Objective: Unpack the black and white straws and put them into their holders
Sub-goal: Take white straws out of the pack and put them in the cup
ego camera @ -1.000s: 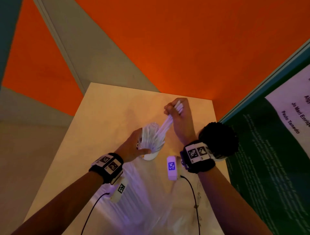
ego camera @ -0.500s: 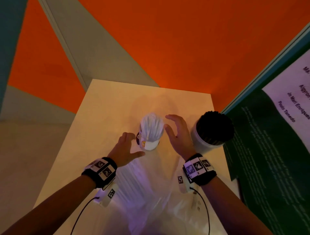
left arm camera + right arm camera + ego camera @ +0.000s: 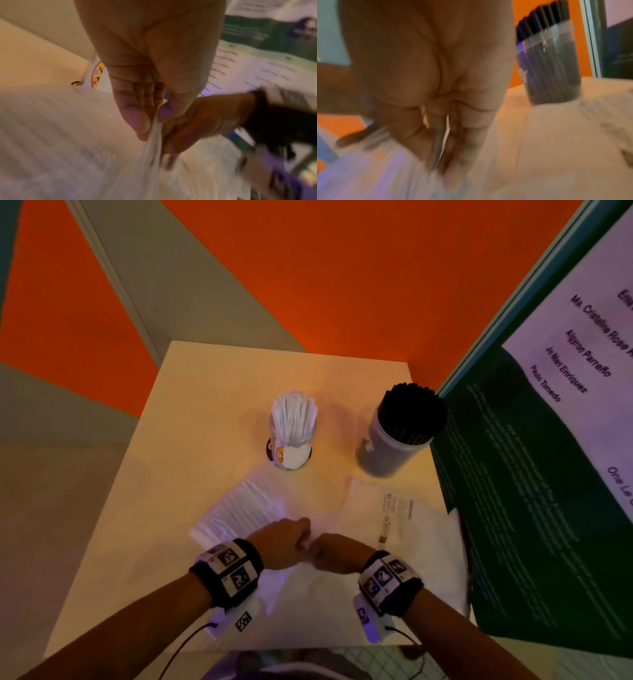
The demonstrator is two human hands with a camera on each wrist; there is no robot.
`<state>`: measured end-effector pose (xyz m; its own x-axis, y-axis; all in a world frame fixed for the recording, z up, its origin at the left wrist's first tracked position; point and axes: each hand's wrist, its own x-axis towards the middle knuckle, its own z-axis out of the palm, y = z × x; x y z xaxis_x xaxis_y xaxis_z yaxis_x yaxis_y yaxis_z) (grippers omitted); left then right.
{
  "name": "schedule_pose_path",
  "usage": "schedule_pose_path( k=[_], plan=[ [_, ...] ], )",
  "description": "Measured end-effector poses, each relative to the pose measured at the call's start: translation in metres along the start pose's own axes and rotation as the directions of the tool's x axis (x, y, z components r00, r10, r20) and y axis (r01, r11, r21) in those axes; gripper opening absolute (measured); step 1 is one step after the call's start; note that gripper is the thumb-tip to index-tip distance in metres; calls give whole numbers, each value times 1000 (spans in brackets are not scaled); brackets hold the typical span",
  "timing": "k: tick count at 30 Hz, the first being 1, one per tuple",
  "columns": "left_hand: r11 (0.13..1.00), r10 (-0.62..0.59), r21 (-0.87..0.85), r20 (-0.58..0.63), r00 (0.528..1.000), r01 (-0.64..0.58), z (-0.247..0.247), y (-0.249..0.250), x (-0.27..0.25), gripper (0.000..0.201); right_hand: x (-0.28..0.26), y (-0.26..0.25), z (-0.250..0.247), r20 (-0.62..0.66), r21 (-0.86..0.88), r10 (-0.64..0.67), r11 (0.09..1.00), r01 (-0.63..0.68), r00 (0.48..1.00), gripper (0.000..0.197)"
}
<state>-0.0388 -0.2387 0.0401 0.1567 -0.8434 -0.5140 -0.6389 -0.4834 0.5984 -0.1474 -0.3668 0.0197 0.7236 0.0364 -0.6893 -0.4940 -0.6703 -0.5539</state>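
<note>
While both fists meet knuckle to knuckle at the table's (image 3: 113,508) near edge, my left hand (image 3: 279,544) and right hand (image 3: 337,553) each pinch the clear straw bag (image 3: 155,136) (white straws inside). 2 holders stand beyond: white straws (image 3: 294,414) left, black straws (image 3: 412,412) right

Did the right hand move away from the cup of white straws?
Yes. The right hand pulled back from the white straw holder toward the table's near edge, where it now pinches the plastic bag beside the left hand.
</note>
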Motion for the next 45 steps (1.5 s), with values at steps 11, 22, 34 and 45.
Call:
schedule_pose_path(
  k=[11,22,34,45],
  plan=[
    [921,-4,-382,-195,981,-72,-19,-16,-51,9,72,-37,44,-385,-307,192,896,-322,903,46],
    [915,20,-386,-236,972,-113,0,-25,-60,9,77,-45,53,-213,-270,331,884,-381,919,43],
    [963,0,-268,-150,989,-41,-6,-20,-40,11,-31,-40,-14,4,-328,243,917,-228,970,20],
    [932,349,242,-407,844,-268,-35,46,-4,88,-160,-44,-144,-189,-685,247,660,-308,950,33]
  ],
)
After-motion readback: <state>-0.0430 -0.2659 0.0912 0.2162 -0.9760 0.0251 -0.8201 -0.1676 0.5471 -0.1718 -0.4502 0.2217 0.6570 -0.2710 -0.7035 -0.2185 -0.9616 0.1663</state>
